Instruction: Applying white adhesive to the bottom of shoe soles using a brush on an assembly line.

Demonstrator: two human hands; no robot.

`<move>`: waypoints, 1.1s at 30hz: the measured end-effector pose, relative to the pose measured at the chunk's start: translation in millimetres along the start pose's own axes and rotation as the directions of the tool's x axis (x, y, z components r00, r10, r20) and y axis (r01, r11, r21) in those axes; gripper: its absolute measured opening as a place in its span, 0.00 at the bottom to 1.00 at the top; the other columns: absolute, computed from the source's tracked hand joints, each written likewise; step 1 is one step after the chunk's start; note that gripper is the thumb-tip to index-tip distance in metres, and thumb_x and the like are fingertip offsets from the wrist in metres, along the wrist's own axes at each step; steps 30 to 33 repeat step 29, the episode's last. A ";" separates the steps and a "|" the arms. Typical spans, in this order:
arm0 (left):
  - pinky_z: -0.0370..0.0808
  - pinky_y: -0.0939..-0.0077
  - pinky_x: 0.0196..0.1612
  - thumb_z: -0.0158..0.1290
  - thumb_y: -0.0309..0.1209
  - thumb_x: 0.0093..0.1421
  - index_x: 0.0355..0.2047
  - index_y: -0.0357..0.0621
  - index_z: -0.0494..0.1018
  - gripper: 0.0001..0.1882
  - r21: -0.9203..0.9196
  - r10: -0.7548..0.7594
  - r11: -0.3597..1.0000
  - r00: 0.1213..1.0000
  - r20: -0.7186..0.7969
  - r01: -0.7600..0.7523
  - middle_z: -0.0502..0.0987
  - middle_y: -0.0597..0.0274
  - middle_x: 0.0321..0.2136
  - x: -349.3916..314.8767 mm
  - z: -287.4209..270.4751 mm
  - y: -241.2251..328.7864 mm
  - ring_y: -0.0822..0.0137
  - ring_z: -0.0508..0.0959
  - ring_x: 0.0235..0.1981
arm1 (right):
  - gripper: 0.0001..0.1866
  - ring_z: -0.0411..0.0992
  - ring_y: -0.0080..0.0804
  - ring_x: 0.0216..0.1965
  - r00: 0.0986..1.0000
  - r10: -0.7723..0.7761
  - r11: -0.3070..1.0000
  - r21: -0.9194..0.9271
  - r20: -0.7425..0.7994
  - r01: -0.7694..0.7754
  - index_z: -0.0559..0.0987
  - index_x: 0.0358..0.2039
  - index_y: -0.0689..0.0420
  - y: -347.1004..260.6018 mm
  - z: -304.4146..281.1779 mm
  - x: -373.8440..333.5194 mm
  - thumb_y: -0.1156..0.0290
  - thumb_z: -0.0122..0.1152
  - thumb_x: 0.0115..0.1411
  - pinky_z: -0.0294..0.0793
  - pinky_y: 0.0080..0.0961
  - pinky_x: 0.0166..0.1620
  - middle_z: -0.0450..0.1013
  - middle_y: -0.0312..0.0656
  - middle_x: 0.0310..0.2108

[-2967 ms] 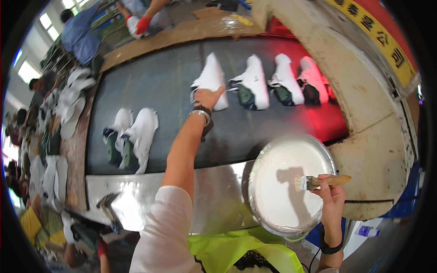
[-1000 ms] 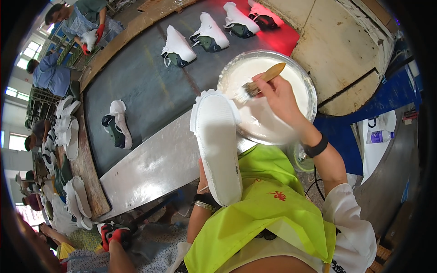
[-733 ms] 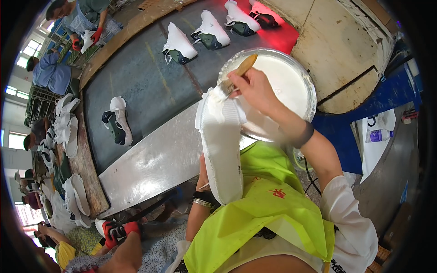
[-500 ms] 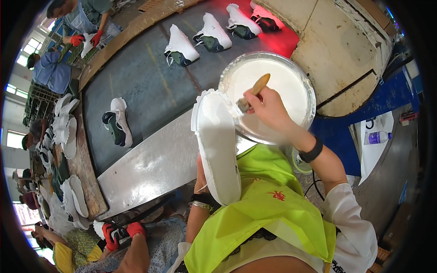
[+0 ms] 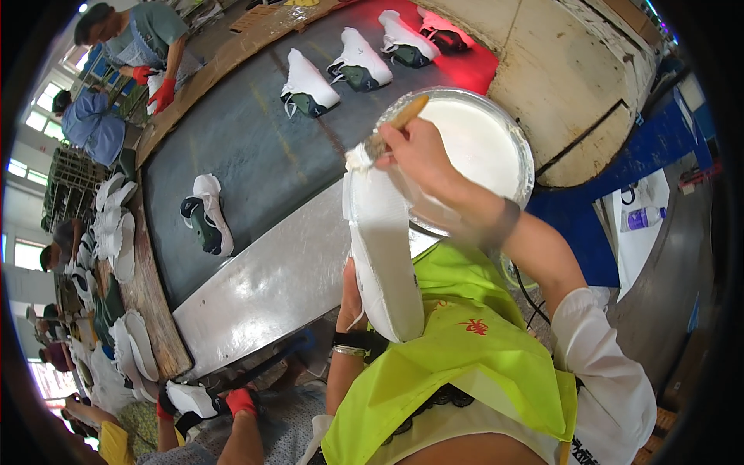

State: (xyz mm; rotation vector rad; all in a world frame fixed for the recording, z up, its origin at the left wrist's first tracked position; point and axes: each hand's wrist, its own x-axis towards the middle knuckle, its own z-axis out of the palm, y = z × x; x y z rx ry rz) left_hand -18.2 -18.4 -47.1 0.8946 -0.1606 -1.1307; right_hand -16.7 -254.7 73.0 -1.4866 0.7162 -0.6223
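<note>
A white shoe (image 5: pixel 381 256) is held up with its pale sole toward me and its far end near the basin. My left hand (image 5: pixel 353 288) grips it from the left side, its fingers mostly hidden behind the shoe. In my right hand (image 5: pixel 422 153) is a wooden-handled brush (image 5: pixel 408 113), pinched near its bristles. The white-coated bristles rest on the far end of the sole. Under and beyond my right wrist stands a round metal basin (image 5: pixel 530 147) filled with thick white liquid (image 5: pixel 477 139).
Several white and dark green shoes (image 5: pixel 358 62) lie on the dark conveyor belt (image 5: pixel 256 147), the farthest under red light. A metal ledge (image 5: pixel 256 302) runs along its near side. Co-workers with red gloves (image 5: pixel 240 401) handle shoes at lower left and upper left. Shoes crowd a wooden edge (image 5: pixel 147 302).
My right hand has moved left from the basin's edge, bringing the brush onto the shoe's far end. The shoe has shifted slightly right. The co-workers' gloved hands have also moved.
</note>
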 end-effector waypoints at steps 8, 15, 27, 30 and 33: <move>0.74 0.68 0.52 0.33 0.53 0.69 0.61 0.43 0.61 0.31 -0.168 -0.019 0.985 0.998 0.066 0.030 0.73 0.54 0.52 -10.8 18.1 13.7 0.62 0.75 0.50 | 0.16 0.77 0.29 0.28 0.973 -0.184 0.936 -0.327 -0.141 0.129 0.74 0.40 0.72 25.8 -40.2 27.8 0.67 0.55 0.65 0.80 0.23 0.29 0.75 0.46 0.31; 0.75 0.64 0.52 0.34 0.53 0.69 0.61 0.39 0.61 0.32 -0.110 -0.100 0.989 0.995 -0.011 0.098 0.73 0.50 0.52 -2.6 8.1 7.2 0.59 0.76 0.49 | 0.15 0.76 0.50 0.28 0.952 -0.307 0.935 -0.181 0.015 0.305 0.76 0.31 0.70 -9.4 -2.1 -31.8 0.66 0.56 0.62 0.73 0.39 0.34 0.75 0.57 0.24; 0.74 0.63 0.53 0.33 0.55 0.68 0.62 0.39 0.60 0.34 -0.125 -0.072 0.989 0.997 0.031 0.075 0.73 0.50 0.51 -2.0 12.8 7.3 0.57 0.76 0.50 | 0.11 0.75 0.32 0.29 0.871 -0.370 0.779 -0.404 0.322 0.480 0.77 0.39 0.65 -51.9 -18.6 -39.2 0.69 0.55 0.63 0.74 0.26 0.36 0.78 0.44 0.29; 0.74 0.63 0.54 0.33 0.55 0.68 0.62 0.39 0.60 0.35 -0.085 -0.055 0.995 0.997 0.047 0.059 0.73 0.49 0.52 2.2 11.7 6.0 0.57 0.76 0.50 | 0.11 0.76 0.33 0.32 0.846 -0.362 0.785 -0.361 0.392 0.503 0.77 0.40 0.65 -49.0 -19.9 -39.4 0.69 0.55 0.64 0.73 0.25 0.39 0.78 0.46 0.31; 0.74 0.63 0.54 0.33 0.55 0.68 0.62 0.39 0.60 0.35 -0.085 -0.055 0.995 0.997 0.047 0.059 0.73 0.49 0.52 2.2 11.7 6.0 0.57 0.76 0.50 | 0.11 0.76 0.33 0.32 0.846 -0.362 0.785 -0.361 0.392 0.503 0.77 0.40 0.65 -49.0 -19.9 -39.4 0.69 0.55 0.64 0.73 0.25 0.39 0.78 0.46 0.31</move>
